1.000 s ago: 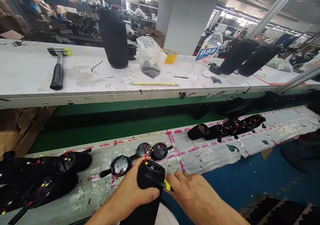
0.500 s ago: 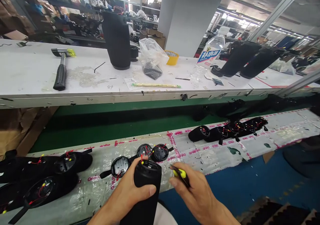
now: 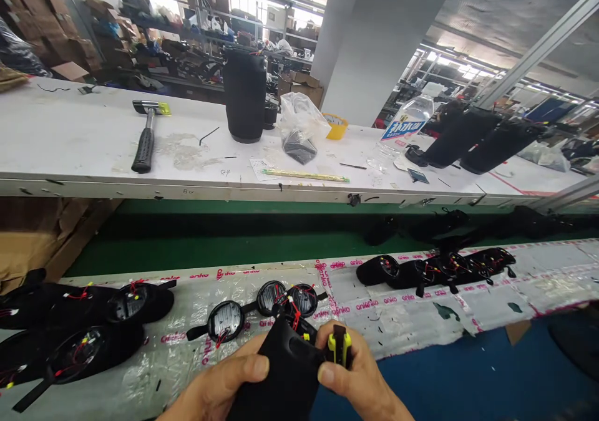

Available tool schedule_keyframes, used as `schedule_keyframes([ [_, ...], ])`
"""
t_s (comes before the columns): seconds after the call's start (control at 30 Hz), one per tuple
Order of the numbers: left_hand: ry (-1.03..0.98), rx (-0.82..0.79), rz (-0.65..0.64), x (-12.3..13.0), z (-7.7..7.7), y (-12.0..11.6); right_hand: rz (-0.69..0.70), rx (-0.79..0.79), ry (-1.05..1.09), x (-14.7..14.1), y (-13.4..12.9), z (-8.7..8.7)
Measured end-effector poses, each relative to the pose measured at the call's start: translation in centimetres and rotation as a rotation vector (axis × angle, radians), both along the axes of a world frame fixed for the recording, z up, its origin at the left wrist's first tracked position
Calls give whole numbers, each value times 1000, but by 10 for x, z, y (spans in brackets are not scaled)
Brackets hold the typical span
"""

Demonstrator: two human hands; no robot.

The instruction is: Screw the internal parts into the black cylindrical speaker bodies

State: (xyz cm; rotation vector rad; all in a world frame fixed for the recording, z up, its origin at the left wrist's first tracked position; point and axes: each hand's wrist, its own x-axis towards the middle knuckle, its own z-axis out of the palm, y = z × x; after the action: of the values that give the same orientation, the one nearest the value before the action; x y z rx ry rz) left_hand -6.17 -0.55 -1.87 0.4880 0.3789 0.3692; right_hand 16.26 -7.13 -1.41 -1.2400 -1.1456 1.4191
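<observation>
A black cylindrical speaker body (image 3: 281, 377) is tilted in front of me, with red wires and a yellow connector (image 3: 306, 337) at its upper end. My left hand (image 3: 229, 377) grips it from the left, the thumb lying across its side. In my right hand (image 3: 355, 371) is a black-and-yellow utility knife (image 3: 339, 346), held against the speaker's upper right edge. The blade is hidden at this angle. Just beyond the speaker, several round black caps (image 3: 226, 321) with red wires lie on the plastic-covered bench.
More black speaker bodies lie at left (image 3: 126, 305) and at right (image 3: 435, 271) on the plastic-covered bench (image 3: 397, 321). The white shelf behind carries a hammer (image 3: 146, 137), an upright speaker (image 3: 244, 96), a plastic bag (image 3: 299, 128), yellow tape (image 3: 336, 126) and a bottle (image 3: 405, 125).
My right hand has brought the knife left onto the speaker's edge, from a short gap away. The speaker's upper end has turned and tilted. The camera view has shifted a little.
</observation>
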Motion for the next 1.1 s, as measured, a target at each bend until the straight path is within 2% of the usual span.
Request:
schedule_keyframes([
  [0.1, 40, 7, 13, 3, 2, -3, -17, -34, -166, 4, -2, 0],
  [0.2, 171, 59, 81, -4, 2, -1, -203, 37, -601, 2, -13, 7],
  [0.27, 227, 120, 119, -9, 3, 1, -234, 157, -869, -1, -21, 17],
  [0.4, 338, 144, 162, -11, 11, -2, 78, 429, -1207, -7, -19, 41],
  [0.47, 395, 127, 173, -10, 16, -4, 173, 526, -1311, -10, -13, 49],
  [0.6, 434, 144, 177, -11, 19, -4, 211, 584, -1420, -14, -7, 55],
  [0.87, 453, 184, 159, -13, 20, -3, 276, 561, -1437, -13, -11, 51],
  [1.1, 494, 157, 163, -15, 20, -4, 312, 528, -1466, -8, -14, 49],
])
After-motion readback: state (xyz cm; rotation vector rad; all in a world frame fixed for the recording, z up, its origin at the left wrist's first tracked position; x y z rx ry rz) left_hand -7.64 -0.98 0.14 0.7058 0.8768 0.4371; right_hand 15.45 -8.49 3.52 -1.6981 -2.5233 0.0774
